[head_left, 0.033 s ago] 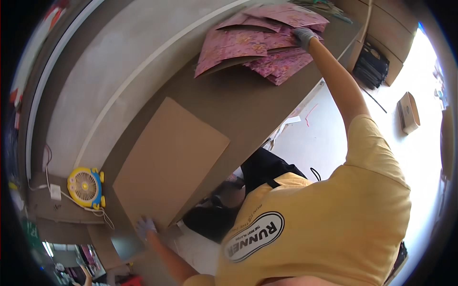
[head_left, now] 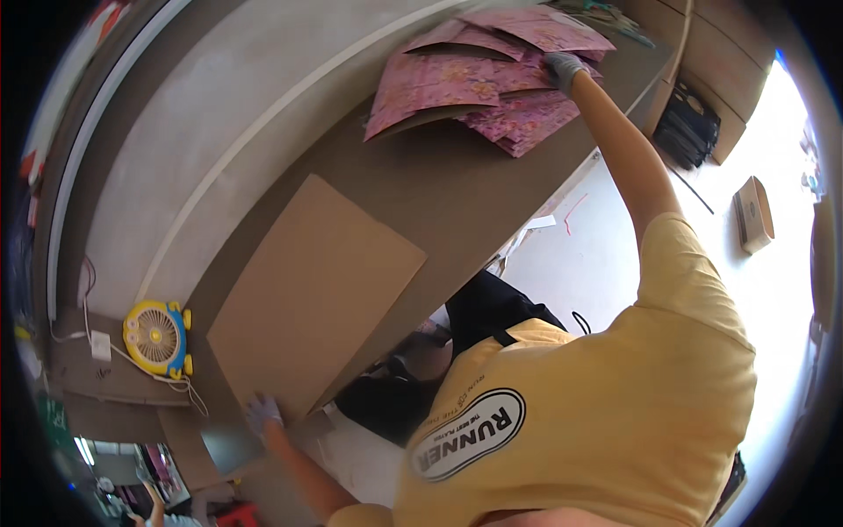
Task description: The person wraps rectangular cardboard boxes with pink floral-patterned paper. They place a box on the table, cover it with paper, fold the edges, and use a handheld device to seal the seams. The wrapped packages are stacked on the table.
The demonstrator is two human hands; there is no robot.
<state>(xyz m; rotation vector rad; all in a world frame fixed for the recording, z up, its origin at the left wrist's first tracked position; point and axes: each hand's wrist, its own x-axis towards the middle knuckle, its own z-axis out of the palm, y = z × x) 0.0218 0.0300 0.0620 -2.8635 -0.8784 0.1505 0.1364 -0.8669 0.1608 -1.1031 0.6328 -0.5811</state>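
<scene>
- The left hand (head_left: 263, 415), grey-gloved and slightly blurred, lies with fingers spread at the near end of the plain brown cardboard sheet (head_left: 316, 290); its palm side is hidden, and its place there matches the earlier frame.
- The cardboard sheet lies flat on the brown table (head_left: 492, 189), unmoved; only the whole view has turned slightly.
- Left of the cardboard sheet, the yellow-and-blue fan (head_left: 156, 338) stays put; blade motion cannot be made out.
- Beyond the cardboard sheet's far end, overlapping pink floral sheets (head_left: 448, 83) keep their arrangement; lower layers are mostly covered.
- The right hand (head_left: 565, 68), also grey-gloved, stays on those floral sheets' right side; its fingertips blend into them, so I cannot tell whether it grips.
- Far left of the cardboard sheet's near end, a co-worker's arm (head_left: 156, 505) shows slightly more, cut off by the dark rim.
</scene>
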